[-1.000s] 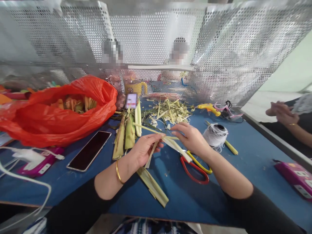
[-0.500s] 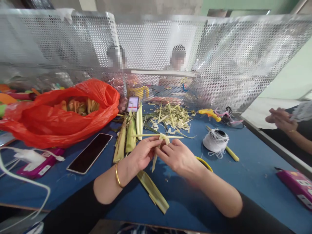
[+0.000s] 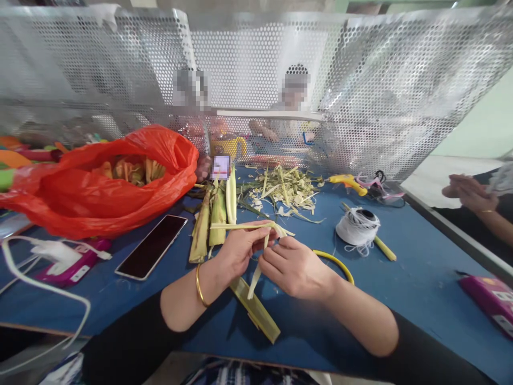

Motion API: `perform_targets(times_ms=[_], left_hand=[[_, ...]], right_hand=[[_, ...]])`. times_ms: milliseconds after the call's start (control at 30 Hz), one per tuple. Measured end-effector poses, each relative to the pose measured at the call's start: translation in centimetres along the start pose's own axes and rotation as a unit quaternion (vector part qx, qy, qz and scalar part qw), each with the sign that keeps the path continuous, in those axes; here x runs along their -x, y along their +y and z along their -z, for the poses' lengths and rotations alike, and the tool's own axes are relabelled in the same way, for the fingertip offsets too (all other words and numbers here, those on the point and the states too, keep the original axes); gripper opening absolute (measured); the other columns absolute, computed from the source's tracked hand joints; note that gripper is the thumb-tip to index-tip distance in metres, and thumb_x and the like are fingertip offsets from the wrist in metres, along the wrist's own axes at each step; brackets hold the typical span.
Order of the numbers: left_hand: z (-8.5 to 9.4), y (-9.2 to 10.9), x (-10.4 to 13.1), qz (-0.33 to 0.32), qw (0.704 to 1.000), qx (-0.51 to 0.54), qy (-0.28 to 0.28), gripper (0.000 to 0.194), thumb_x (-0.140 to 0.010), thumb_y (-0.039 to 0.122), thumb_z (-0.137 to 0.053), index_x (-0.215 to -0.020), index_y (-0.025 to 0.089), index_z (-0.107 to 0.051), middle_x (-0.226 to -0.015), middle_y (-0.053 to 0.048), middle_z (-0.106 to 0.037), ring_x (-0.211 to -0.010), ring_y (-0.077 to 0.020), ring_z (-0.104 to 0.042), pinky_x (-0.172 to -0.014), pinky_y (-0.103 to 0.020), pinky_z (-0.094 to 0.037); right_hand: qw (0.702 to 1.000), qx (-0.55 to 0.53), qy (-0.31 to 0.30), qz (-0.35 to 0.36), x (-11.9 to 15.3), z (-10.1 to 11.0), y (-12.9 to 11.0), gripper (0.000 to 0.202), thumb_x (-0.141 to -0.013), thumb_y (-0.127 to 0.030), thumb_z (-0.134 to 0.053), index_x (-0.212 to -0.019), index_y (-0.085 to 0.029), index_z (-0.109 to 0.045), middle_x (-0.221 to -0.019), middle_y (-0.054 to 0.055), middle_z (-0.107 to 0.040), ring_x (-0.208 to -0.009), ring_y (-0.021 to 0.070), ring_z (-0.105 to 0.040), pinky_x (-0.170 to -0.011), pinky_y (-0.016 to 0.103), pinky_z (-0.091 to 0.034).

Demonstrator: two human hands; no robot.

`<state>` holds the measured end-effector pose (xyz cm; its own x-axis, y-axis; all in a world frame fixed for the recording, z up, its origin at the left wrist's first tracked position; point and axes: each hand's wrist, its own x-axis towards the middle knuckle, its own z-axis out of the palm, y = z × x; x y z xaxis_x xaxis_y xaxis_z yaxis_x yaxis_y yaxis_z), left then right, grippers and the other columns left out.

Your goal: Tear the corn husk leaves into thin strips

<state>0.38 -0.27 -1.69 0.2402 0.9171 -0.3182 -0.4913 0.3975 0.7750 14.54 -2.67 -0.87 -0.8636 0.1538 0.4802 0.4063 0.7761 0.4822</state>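
Pale green leaf strips (image 3: 256,275) cross and fold between my two hands above the blue table (image 3: 320,337). My left hand (image 3: 240,248), with a gold bangle at its wrist, pinches the fold from the left. Curled around the strips' right part is my right hand (image 3: 294,264), its fingers closed. One strip hangs down between the hands; another points left past my left fingers. Below them a wide green leaf piece (image 3: 260,315) lies on the table. Husk pieces (image 3: 218,211) lie behind my left hand, and a yellow ring (image 3: 339,263) is partly hidden behind my right.
Leaf scraps (image 3: 288,187) are heaped at the back. White thread (image 3: 358,230), a yellow glue gun (image 3: 348,184) and a purple box (image 3: 487,299) are at right. A red bag (image 3: 160,203) and a phone (image 3: 152,247) lie left. Behind a perforated screen (image 3: 256,64) are people.
The strip between my hands has swung lower, and the left-pointing strip now passes over my left fingers. My right hand has closed more. The view has shifted slightly.
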Motion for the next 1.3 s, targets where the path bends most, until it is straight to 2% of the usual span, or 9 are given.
perform_targets(times_ms=[133,267,333,433,500,767,1033,1100,1300], left_hand=[[0.3,0.1,-0.2,-0.023,0.999,-0.018,-0.013,0.01,-0.067,0.01,-0.072,-0.075,0.015,-0.072,-0.073,-0.004,-0.071,-0.07,-0.013,-0.063,-0.067,-0.023,-0.049],[0.5,0.9,-0.3,-0.053,0.998,-0.027,0.002,0.015,-0.065,0.013,-0.074,-0.08,0.014,-0.072,-0.078,-0.005,-0.072,-0.07,-0.0136,-0.065,-0.067,-0.024,-0.051],[0.5,1.3,-0.2,-0.047,0.998,-0.032,0.01,0.017,-0.066,0.013,-0.073,-0.083,0.013,-0.072,-0.079,-0.006,-0.072,-0.069,-0.0142,-0.065,-0.065,-0.025,-0.051],[0.4,1.3,-0.2,-0.038,0.998,-0.05,0.004,0.022,-0.066,0.016,-0.073,-0.088,0.014,-0.072,-0.079,-0.005,-0.07,-0.068,-0.0133,-0.063,-0.06,-0.023,-0.048],[0.3,0.9,-0.2,-0.044,0.996,-0.072,0.01,0.027,-0.063,0.018,-0.076,-0.09,0.015,-0.073,-0.077,-0.002,-0.068,-0.062,-0.0094,-0.058,-0.053,-0.019,-0.042],[-0.2,0.3,-0.3,-0.052,0.99,-0.113,0.067,0.037,-0.048,0.023,-0.085,-0.079,0.011,-0.07,-0.052,0.008,-0.048,-0.043,-0.0015,-0.023,-0.043,-0.022,-0.014],[0.2,0.1,-0.5,-0.045,0.99,-0.129,0.032,0.042,-0.048,0.026,-0.084,-0.085,0.011,-0.072,-0.05,0.009,-0.042,-0.043,-0.0017,-0.019,-0.045,-0.024,-0.007],[0.5,0.3,-0.5,-0.042,0.987,-0.156,-0.012,0.039,-0.052,0.028,-0.081,-0.087,0.011,-0.073,-0.052,0.008,-0.042,-0.044,-0.0024,-0.02,-0.045,-0.024,-0.007],[0.5,1.3,0.5,0.027,0.954,-0.241,-0.175,0.028,-0.064,0.029,-0.071,-0.084,0.012,-0.075,-0.057,0.003,-0.048,-0.046,-0.0036,-0.022,-0.046,-0.025,-0.009]], right_hand=[[1.0,-0.019,0.015,-0.008,0.1,0.1,0.1,0.028,-0.095,-0.011,-0.037,-0.08,-0.017,-0.059,-0.067,0.002,-0.058,-0.064,0.0152,-0.05,-0.073,0.032,-0.037],[0.964,-0.016,0.059,-0.258,0.6,-0.1,0.8,0.019,-0.095,-0.027,-0.044,-0.104,-0.017,-0.058,-0.092,0.011,-0.066,-0.085,0.021,-0.058,-0.072,0.032,-0.038],[0.926,-0.054,0.019,-0.374,0.8,-0.4,1.1,0.019,-0.093,-0.034,-0.048,-0.094,-0.019,-0.059,-0.086,0.009,-0.066,-0.077,0.0203,-0.058,-0.067,0.03,-0.038],[0.874,-0.17,-0.09,-0.446,0.9,-0.9,1.2,0.022,-0.092,-0.032,-0.048,-0.074,-0.021,-0.053,-0.062,0.0,-0.059,-0.055,0.0142,-0.051,-0.054,0.025,-0.03],[0.855,-0.208,-0.127,-0.457,0.7,-1.1,0.9,0.022,-0.092,-0.029,-0.045,-0.072,-0.021,-0.051,-0.058,-0.002,-0.056,-0.051,0.0129,-0.048,-0.052,0.024,-0.027],[0.899,-0.199,-0.168,-0.352,0.6,0.5,1.4,0.023,-0.092,-0.021,-0.04,-0.072,-0.02,-0.051,-0.062,-0.001,-0.055,-0.056,0.0123,-0.046,-0.058,0.025,-0.025],[0.857,-0.311,-0.238,-0.336,0.6,3.1,2.9,0.026,-0.088,-0.021,-0.045,-0.062,-0.019,-0.049,-0.054,-0.004,-0.044,-0.051,0.0097,-0.032,-0.052,0.025,-0.021],[0.833,-0.353,-0.216,-0.366,0.6,3.2,3.3,0.025,-0.088,-0.027,-0.047,-0.065,-0.019,-0.054,-0.055,-0.004,-0.047,-0.052,0.0096,-0.035,-0.052,0.024,-0.025],[0.749,-0.436,0.01,-0.499,0.9,1.0,3.8,0.025,-0.082,-0.04,-0.057,-0.081,-0.018,-0.068,-0.082,0.005,-0.066,-0.077,0.0166,-0.058,-0.067,0.027,-0.043]])
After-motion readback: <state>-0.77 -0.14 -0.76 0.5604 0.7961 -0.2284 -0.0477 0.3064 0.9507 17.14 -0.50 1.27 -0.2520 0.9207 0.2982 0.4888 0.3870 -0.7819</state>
